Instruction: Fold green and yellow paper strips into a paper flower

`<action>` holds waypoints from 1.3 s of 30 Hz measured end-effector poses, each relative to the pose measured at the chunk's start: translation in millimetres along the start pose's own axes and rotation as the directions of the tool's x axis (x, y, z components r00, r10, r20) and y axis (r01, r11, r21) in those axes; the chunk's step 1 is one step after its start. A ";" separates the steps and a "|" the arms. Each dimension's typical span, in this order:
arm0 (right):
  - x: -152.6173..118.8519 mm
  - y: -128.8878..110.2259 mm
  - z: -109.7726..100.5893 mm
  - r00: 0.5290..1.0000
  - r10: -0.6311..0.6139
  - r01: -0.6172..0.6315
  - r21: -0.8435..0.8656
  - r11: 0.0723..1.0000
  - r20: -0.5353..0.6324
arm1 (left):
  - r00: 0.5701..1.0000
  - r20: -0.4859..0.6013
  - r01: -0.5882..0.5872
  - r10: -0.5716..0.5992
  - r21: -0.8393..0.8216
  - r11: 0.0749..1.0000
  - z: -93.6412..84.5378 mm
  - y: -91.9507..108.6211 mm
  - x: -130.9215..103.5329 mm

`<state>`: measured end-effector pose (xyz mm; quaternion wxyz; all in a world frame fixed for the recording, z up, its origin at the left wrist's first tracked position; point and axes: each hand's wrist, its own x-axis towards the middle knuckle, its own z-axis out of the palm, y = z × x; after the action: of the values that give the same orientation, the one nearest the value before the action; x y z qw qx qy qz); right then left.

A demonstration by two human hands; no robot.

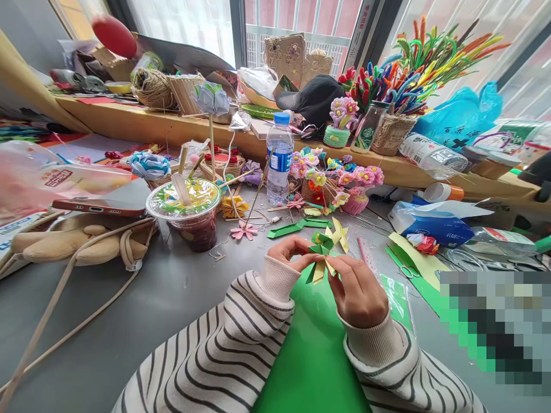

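Between my two hands is a folded paper flower point(322, 246) with green and yellow pieces. My left hand point(289, 252) pinches its left side with thumb and fingers. From the right, my right hand point(359, 291) grips a yellow piece at its lower edge. Just beyond the hands lie folded green paper strips point(286, 230) and a yellow folded strip point(340, 234). A shiny green surface point(312, 350) is below the hands, between the striped sleeves. Fingertips partly hide the folds.
A lidded drink cup point(202, 229) and a water bottle point(280, 166) stand beyond my left hand. At the left are a phone point(103, 205) and a cord-strapped bag point(77, 244). Scissors point(407, 268) and a blue tissue pack point(434, 223) lie right. Crafts crowd the wooden ledge point(253, 140).
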<state>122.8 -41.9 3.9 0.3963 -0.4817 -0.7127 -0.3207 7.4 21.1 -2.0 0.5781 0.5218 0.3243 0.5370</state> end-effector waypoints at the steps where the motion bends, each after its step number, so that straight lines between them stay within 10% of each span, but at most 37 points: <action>1: 0.2 0.0 0.0 1.000 -0.002 0.002 0.001 1.000 -0.001 | 1.000 -0.016 0.013 -0.013 -0.008 1.000 0.5 -0.1 -0.2; 12: 2.8 0.2 -1.5 1.000 -0.019 0.019 -0.006 1.000 -0.007 | 0.970 -0.038 0.231 -0.238 -0.143 0.962 4.0 8.6 1.9; 21: 3.8 -0.6 -4.8 0.999 -0.042 0.042 0.061 0.997 0.002 | 0.932 0.171 0.351 -0.321 -0.189 0.917 -4.3 14.6 11.6; 39: 0.8 2.2 -3.0 1.000 -0.005 0.005 0.134 0.991 0.005 | 0.921 0.133 0.377 -0.366 -0.076 0.923 -8.0 14.0 13.4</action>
<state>125.5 -43.3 6.2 0.4250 -0.4532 -0.7350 -0.2718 -1.2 34.4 11.9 0.7129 0.4516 0.3557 0.4016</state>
